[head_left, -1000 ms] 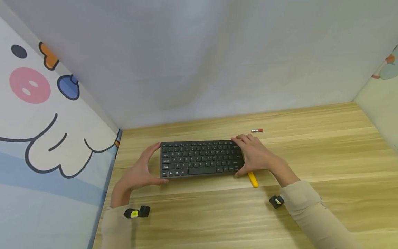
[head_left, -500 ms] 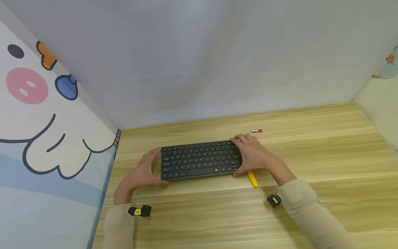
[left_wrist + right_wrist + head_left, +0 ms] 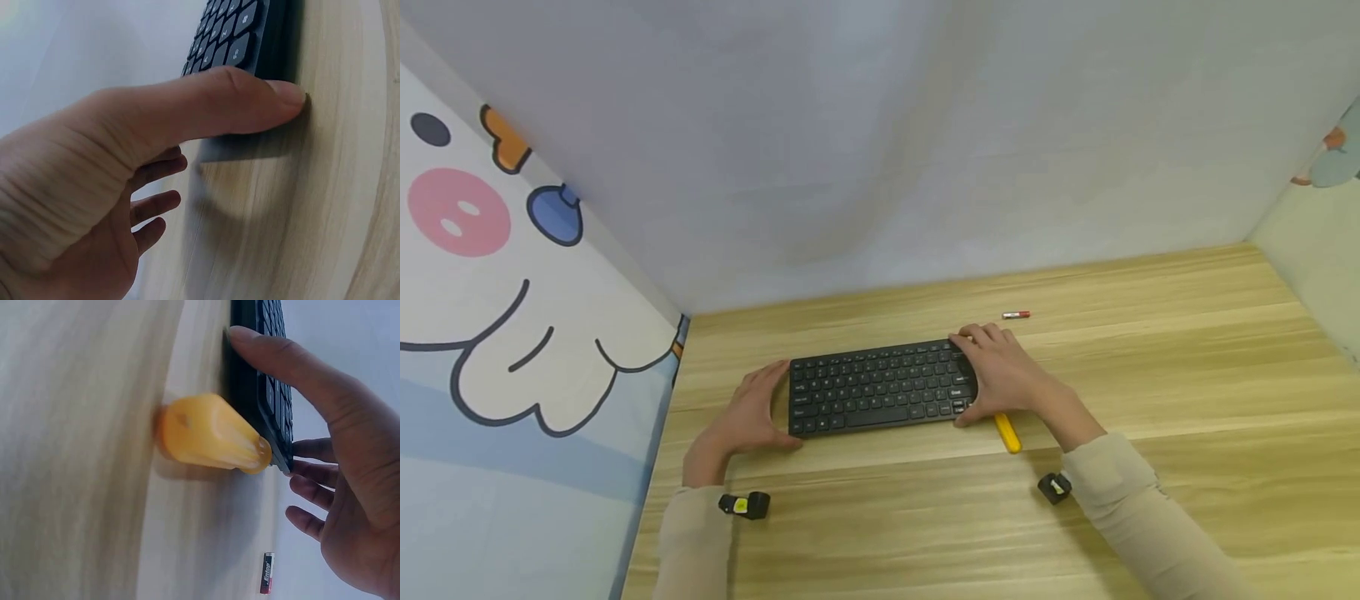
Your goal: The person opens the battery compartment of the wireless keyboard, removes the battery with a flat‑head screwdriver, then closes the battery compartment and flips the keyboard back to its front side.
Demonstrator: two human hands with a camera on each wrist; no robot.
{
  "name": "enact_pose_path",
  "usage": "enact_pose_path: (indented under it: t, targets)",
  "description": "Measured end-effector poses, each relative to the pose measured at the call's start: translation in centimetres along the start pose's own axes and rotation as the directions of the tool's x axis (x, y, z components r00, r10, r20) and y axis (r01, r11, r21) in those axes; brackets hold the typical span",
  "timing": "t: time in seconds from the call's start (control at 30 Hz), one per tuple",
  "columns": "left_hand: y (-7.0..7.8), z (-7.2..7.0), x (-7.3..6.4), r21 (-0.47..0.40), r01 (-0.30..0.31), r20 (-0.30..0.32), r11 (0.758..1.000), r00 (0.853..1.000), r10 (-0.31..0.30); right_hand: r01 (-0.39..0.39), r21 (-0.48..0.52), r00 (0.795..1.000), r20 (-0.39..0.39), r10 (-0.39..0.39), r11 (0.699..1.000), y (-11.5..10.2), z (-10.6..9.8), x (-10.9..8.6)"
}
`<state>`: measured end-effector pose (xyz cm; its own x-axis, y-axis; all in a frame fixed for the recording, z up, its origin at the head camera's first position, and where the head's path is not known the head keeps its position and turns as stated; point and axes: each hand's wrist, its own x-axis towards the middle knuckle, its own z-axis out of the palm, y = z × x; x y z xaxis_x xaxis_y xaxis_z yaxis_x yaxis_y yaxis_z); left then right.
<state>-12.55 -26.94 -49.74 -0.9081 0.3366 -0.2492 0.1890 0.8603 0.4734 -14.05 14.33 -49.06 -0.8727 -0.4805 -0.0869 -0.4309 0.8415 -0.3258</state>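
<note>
A black compact keyboard (image 3: 880, 387) lies crosswise in front of me in the head view, keys up. My left hand (image 3: 751, 414) grips its left end, thumb (image 3: 250, 103) along the near edge and fingers at the far edge. At the right end, my right hand (image 3: 1006, 372) holds it the same way, thumb (image 3: 269, 350) on the near side. Beside and partly beneath the right hand is a yellow handle (image 3: 1008, 433). In the right wrist view this handle (image 3: 209, 434) points away from the keyboard; its other end is mostly hidden, with a bit of metal showing.
A small red-and-silver battery (image 3: 1016, 315) lies on the wooden table (image 3: 887, 517) beyond the right hand. A pale wall (image 3: 880, 208) rises behind the table. To the left stands a panel (image 3: 561, 333) with cartoon drawings.
The keyboard's left end has come nearer to me and settled lower, with the left hand following it. The right hand has shifted slightly left. The battery and yellow handle stay in place.
</note>
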Motion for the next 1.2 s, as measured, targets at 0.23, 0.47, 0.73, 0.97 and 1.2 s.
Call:
enact_pose_path:
  t: [0.23,0.47,0.73,0.97,1.2]
  targets:
    - [0.5,-0.3,-0.3,0.022,0.02,-0.007,1.0,1.0,-0.019,-0.001,-0.012,1.0,-0.017,0.001,1.0,-0.4,0.0,-0.1]
    - [0.2,-0.1,-0.4,0.004,0.021,-0.013,1.0,1.0,-0.021,-0.011,-0.006,1.0,0.0,0.011,1.0,-0.7,-0.2,0.0]
    - [0.1,0.4,-0.2,-0.002,0.03,-0.017,1.0,0.999,-0.03,-0.02,-0.014,1.0,0.01,0.02,1.0,-0.5,-0.3,-0.3]
    - [0.8,0.0,-0.1,0.022,0.042,-0.016,0.999,0.999,-0.041,-0.025,-0.013,1.0,0.005,0.025,1.0,-0.1,-0.3,-0.4]
    - [1.1,-0.4,-0.1,0.064,0.027,-0.027,0.998,0.999,-0.025,-0.006,0.02,1.0,-0.005,0.006,1.0,0.3,-0.6,-0.7]
